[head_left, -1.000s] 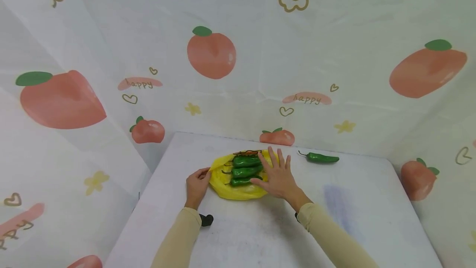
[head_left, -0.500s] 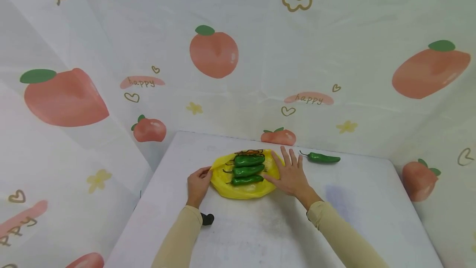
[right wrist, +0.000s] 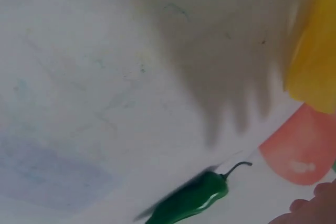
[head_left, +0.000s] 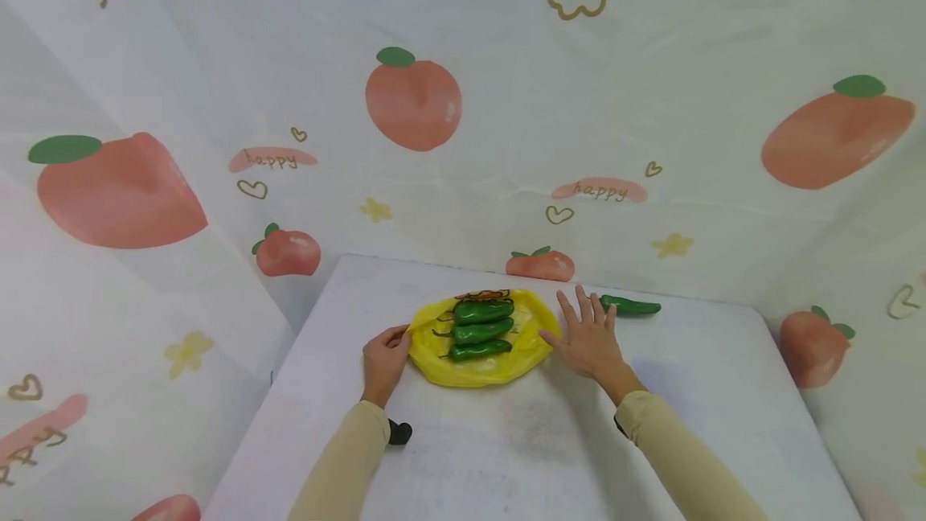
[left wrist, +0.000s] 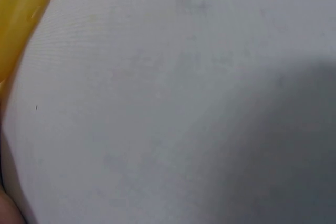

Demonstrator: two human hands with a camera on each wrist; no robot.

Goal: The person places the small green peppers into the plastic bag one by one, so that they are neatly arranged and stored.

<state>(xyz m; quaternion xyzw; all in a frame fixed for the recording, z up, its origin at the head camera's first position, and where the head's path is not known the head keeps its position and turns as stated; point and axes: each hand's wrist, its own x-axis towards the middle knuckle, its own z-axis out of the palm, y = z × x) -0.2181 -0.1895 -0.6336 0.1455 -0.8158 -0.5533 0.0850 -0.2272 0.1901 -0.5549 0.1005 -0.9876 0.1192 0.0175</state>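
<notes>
A yellow plastic bag (head_left: 534,328) lies in the head view with three green peppers (head_left: 481,331) stacked in a row on it, stems to the left. My left hand (head_left: 385,362) pinches the bag's left edge with curled fingers. Spread wide, my right hand (head_left: 587,344) hovers just right of the bag, its thumb near the bag's right rim; whether they touch I cannot tell. Beyond its fingertips lies a single loose green pepper (head_left: 633,306), its stem partly hidden by the hand. The right wrist view also catches this pepper (right wrist: 193,198) and a bag edge (right wrist: 317,56).
The white table (head_left: 492,457) ends at a back wall sheet (head_left: 470,207) printed with peaches. A small black object (head_left: 399,432) shows beside the left cuff. A faint bluish patch (head_left: 661,392) marks the table on the right.
My right hand has moved right, off the peppers and past the bag's edge toward the loose pepper. The bag's right side is now uncovered. My left hand stays at the left edge.
</notes>
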